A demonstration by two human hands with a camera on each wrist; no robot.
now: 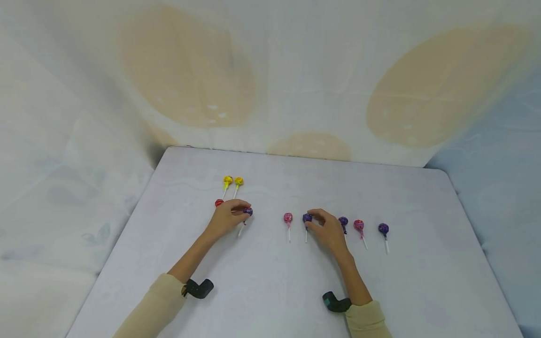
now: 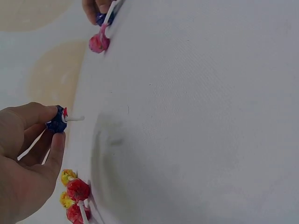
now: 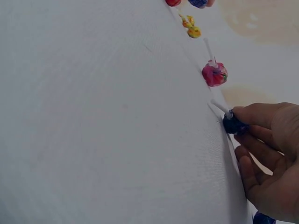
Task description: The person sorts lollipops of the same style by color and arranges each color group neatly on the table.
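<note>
Several lollipops lie on a white table [image 1: 270, 281]. My left hand [image 1: 230, 217] pinches the head of a purple lollipop [image 1: 248, 211] [image 2: 57, 120] between thumb and forefinger. My right hand [image 1: 325, 229] pinches another purple lollipop [image 1: 307, 218] [image 3: 231, 124] by its head. Between the two hands lies a pink lollipop [image 1: 288, 218] [image 3: 214, 73] [image 2: 99, 43]. Two yellow lollipops [image 1: 233, 181] lie beyond my left hand, and a red one [image 1: 218, 203] [image 2: 78, 189] sits just left of it.
To the right of my right hand lie a purple lollipop [image 1: 343, 221], a pink one [image 1: 359, 226] and another purple one [image 1: 383, 229]. Pale cloth with tan patches [image 1: 190, 70] hangs behind the table and drapes at both sides.
</note>
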